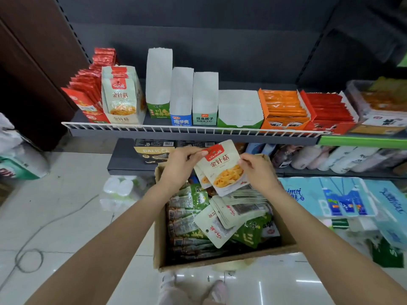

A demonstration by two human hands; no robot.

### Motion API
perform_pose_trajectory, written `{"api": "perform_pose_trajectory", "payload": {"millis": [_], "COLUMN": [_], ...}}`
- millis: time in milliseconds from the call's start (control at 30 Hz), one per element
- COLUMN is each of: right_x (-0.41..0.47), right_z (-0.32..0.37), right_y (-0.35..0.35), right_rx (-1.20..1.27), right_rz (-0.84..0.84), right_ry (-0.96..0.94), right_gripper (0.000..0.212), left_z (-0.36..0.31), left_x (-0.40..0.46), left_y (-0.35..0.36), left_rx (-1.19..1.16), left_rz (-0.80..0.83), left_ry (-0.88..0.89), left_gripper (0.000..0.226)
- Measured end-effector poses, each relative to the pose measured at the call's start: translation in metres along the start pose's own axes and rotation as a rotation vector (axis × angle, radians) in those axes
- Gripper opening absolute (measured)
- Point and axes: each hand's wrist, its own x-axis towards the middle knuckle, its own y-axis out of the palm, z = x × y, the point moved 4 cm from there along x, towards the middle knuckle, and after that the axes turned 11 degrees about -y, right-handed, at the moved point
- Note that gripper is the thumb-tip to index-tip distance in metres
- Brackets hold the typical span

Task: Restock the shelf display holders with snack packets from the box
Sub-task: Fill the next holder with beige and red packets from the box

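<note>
A small stack of mushroom snack packets (223,170) is pinched at its top left by the left hand (181,165) and at its right edge by the right hand (257,170), held above the cardboard box (159,243), below the shelf (193,134). A matching display holder (123,119) is seen at shelf left.

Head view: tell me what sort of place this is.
Most likely a small shop's snack aisle. A retail shelf with a wire front rail carries branded display holders, some empty. Wrapped tissue packs sit on the floor, and both hands hold snack packets over a stock box.
</note>
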Motion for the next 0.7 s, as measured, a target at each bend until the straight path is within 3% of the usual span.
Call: {"api": "perform_pose_trajectory", "payload": {"millis": [133,333,467,700], "right_x": [0.016,0.064,0.109,0.187], "right_z": [0.013,0.059,0.109,0.179], "right_y": [0.013,0.028,0.044,0.086], "right_rx": [0.046,0.02,0.126,0.279], "right_rz": [-0.03,-0.09,-0.145,-0.257], "right_ry": [0.033,-0.018,-0.084,-0.073], "right_gripper": [0.021,0.016,0.033,0.015], "left_z": [-0.008,-0.01,-0.016,-0.012], "left_x": [0.006,0.037,0.057,0.109], "left_y": [-0.027,-0.089,-0.141,-0.239], "left_rx": [-0.058,0.118,0.223,0.231], "left_rz": [-0.045,-0.125,-0.172,-0.236], "left_ry": [0.029,0.162,0.298,0.399], "left_gripper": [0.018,0.016,0.02,0.018]}}
